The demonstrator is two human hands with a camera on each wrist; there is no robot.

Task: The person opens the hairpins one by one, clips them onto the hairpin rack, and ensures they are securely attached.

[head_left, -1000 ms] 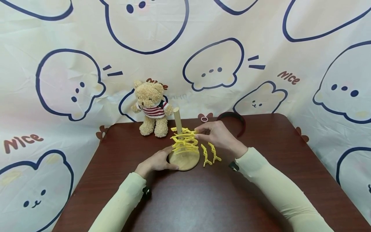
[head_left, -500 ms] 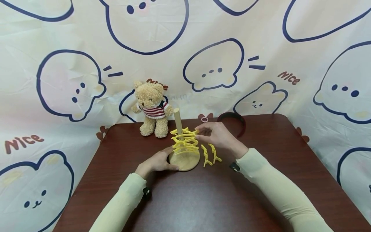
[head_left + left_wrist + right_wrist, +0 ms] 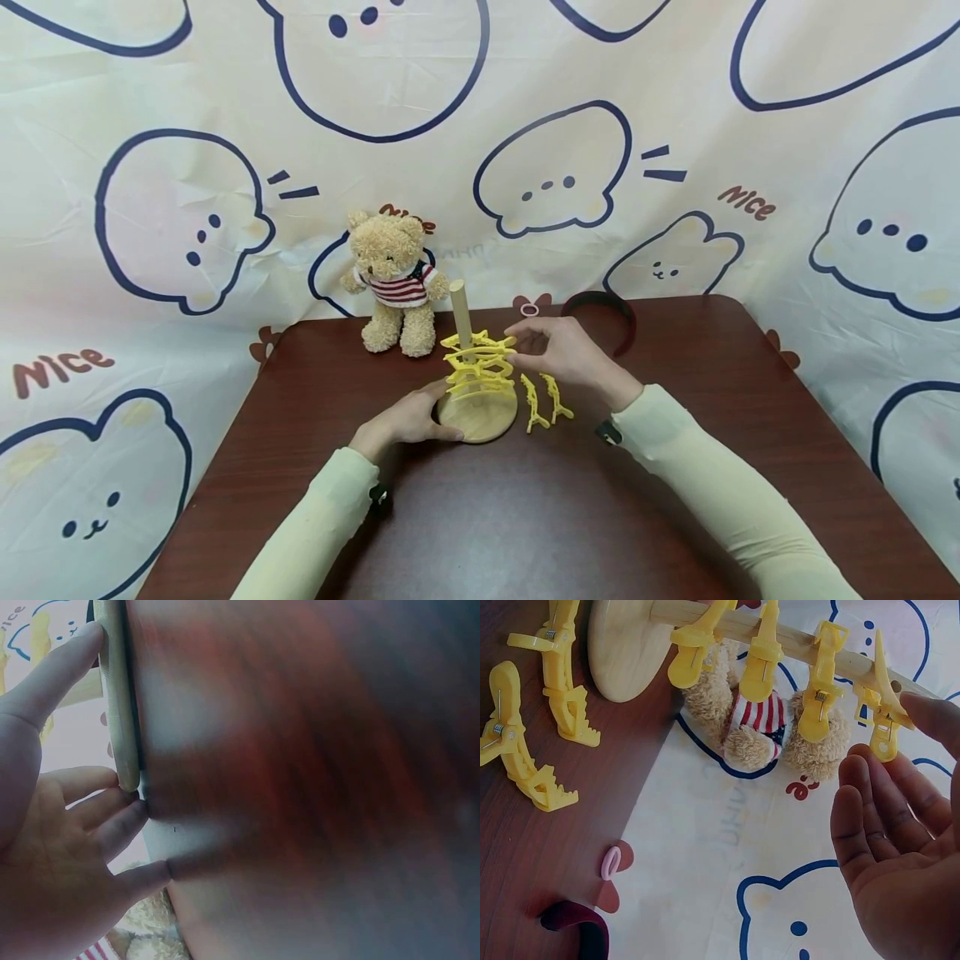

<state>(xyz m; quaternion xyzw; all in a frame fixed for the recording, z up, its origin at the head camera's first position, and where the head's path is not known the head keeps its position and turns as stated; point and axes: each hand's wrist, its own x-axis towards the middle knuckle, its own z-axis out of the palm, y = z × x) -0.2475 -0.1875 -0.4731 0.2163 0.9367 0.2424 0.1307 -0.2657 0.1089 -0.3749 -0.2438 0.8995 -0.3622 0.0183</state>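
Note:
A wooden stand, with a round base [image 3: 480,422] and an upright post [image 3: 460,307], stands mid-table. My left hand [image 3: 408,415] grips the base's left edge, thumb at the front and fingers behind; the left wrist view shows them on the disc rim [image 3: 118,712]. Several yellow alligator hair clips [image 3: 765,667] are clamped along the post, one above another. With thumb and fingertips, my right hand [image 3: 561,348] pinches the lever end of the topmost clip [image 3: 886,712], whose jaws are at the post. Two loose yellow clips [image 3: 533,404] lie right of the base.
Behind the stand, left of the post, a teddy bear [image 3: 393,287] in a striped shirt sits against the printed cloth backdrop [image 3: 555,167]. At the table's back edge are a dark headband [image 3: 626,321] and a small pink ring [image 3: 529,309].
The topmost clip has turned slightly on the post since the first frame. My right thumb and fingers have shifted a little down and right. My left hand stays at the base.

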